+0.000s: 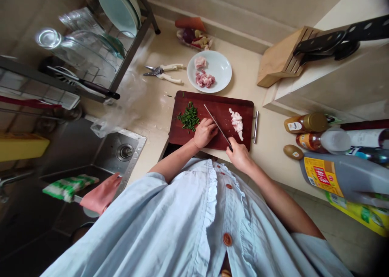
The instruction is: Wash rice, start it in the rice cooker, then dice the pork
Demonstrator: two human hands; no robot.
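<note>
My right hand (239, 154) is closed round the dark handle of a kitchen knife (216, 123). The blade points up and left over a dark red cutting board (212, 100). Close to the blade's left side, my left hand (206, 132) rests on the board with curled fingers; what lies under them is hidden. Chopped green pieces (189, 117) form a pile left of my hands. To the right of the knife lie pale, fatty meat pieces (236, 123). Behind the board, a white plate (223, 72) bears a pale meat chunk (200, 62) and cut pink meat (205, 79).
Kitchen shears (164, 73) lie open left of the plate. A knife block (282, 60) stands back right, with bottles (322, 141) and a kiwi (293, 151) below it. On the left are a dish rack (130, 54) and a sink (112, 133) holding a pink glove (101, 194).
</note>
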